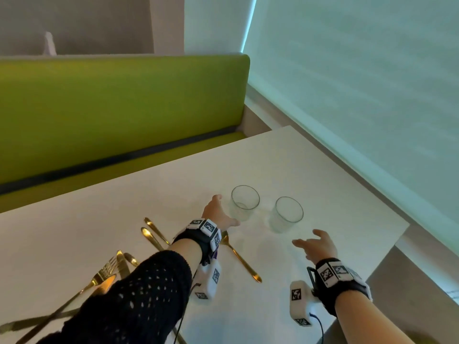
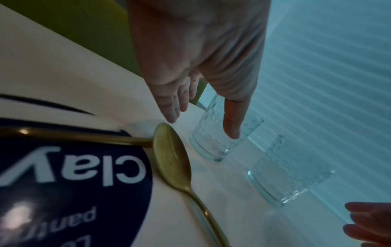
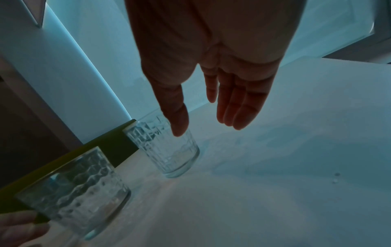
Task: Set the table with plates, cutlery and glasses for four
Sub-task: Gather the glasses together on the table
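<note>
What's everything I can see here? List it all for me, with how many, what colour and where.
glasses: 2, clear and patterned, upright side by side on the table, one by the left hand, the other ahead of the right hand
spoon: 1, gold, lying on the table under the left wrist
other cutlery: several gold pieces, including a fork; exact count unclear, on the table partly under the left arm
table: 1, white
bench: 1, green, beyond the table
blind: 1, pale, on the right
wrist cameras: 2, black straps with white marked blocks
left hand: open, beside one glass
right hand: open, holding nothing
</note>
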The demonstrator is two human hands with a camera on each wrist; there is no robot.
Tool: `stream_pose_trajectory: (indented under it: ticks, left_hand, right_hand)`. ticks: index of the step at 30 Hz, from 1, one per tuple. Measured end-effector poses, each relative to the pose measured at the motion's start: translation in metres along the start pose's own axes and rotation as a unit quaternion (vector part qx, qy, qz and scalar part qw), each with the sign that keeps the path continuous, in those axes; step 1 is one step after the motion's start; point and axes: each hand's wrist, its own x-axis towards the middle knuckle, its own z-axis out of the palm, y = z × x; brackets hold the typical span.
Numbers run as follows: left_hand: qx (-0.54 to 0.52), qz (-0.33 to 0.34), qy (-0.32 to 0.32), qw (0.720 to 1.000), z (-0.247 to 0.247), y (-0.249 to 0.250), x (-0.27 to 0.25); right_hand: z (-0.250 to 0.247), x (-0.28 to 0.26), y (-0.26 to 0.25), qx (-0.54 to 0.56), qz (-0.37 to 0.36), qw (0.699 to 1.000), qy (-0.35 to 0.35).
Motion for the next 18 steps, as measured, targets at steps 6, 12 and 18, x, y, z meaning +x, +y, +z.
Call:
stream_pose_trajectory:
  ticks: [6, 12, 18]
  left_hand:
    - [-0.052, 0.021, 0.008, 0.998, 0.022, 0.001, 0.022]
    - [-0.038, 0.056, 0.056, 0.996, 0.032, 0.005, 0.029]
    - [-0.056, 0.069, 0.070, 0.994, 0.026, 0.003, 0.023]
  right_hand:
    - [0.006, 0.003, -0.008, -0.024, -0.040, 0.999, -0.018]
    - [0.019, 0.003, -0.021, -0.011, -0.083, 0.996, -0.033]
    - [0.034, 0.006, -0.031, 0.018, -0.098, 0.995, -0.019]
